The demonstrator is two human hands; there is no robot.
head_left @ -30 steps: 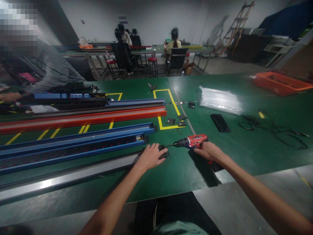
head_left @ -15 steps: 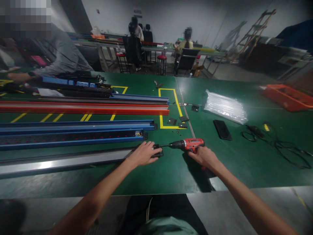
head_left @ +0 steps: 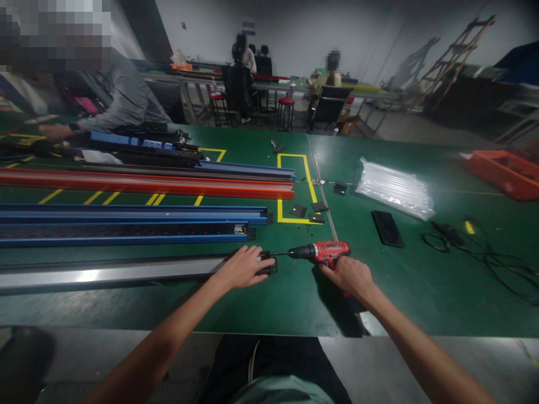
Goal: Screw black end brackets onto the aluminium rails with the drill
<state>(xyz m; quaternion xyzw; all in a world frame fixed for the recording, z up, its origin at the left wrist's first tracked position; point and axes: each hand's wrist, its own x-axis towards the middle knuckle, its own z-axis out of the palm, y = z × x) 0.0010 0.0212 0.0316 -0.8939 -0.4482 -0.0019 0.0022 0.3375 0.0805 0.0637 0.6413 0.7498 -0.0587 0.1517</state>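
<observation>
Grey wall closes off the dim room, with two red-topped stools and a few seated people near the far worktable; a wooden frame leans at the right. Across the foreground runs my glossy green surface, crossed by a seam and marked with yellow tape. Near its front edge lies the silver rail, reaching in from the left; at its right end is the black end piece. My left hand rests over that end, but I cannot tell whether its fingers grip. My right hand has its fingers closed around the handle of the red drill, whose long bit points left at the end piece; I cannot make out whether they touch. Blue rails and an orange-red rail lie beyond. Small black parts sit around the tape. Farther right are a clear-wrapped bundle, a black phone-like slab, tangled cable and an orange crate. At the far left, a grey-sleeved person reaches over the surface.
</observation>
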